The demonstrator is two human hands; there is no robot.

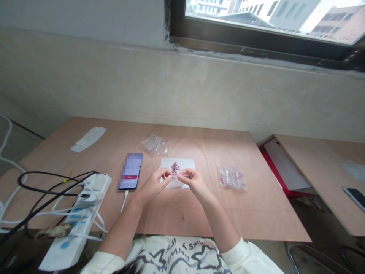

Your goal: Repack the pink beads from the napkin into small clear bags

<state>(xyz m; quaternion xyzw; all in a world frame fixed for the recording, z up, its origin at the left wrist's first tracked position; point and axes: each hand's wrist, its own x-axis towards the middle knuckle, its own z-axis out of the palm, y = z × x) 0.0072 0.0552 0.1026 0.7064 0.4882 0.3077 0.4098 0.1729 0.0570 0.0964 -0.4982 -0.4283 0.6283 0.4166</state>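
Both my hands are closed, pinching the upper edge of a small clear plastic bag [174, 184]. My left hand [157, 182] grips it at the left end, and my right hand [196, 184] at the right end. Beneath the bag lies a white sheet of paper [188, 163]. On that paper, just beyond my fingertips, sits a small pile of pink pellets [175, 166]; they are too small to name exactly. Whether the bag has anything inside cannot be made out.
To the right lie clear bags [232, 178] with pink bits inside. Crumpled clear bags [155, 145] rest farther back. A phone [131, 172] on a white cable is at my left, near a power strip [97, 190] with tangled cords. White paper strips [89, 139] lie back left.
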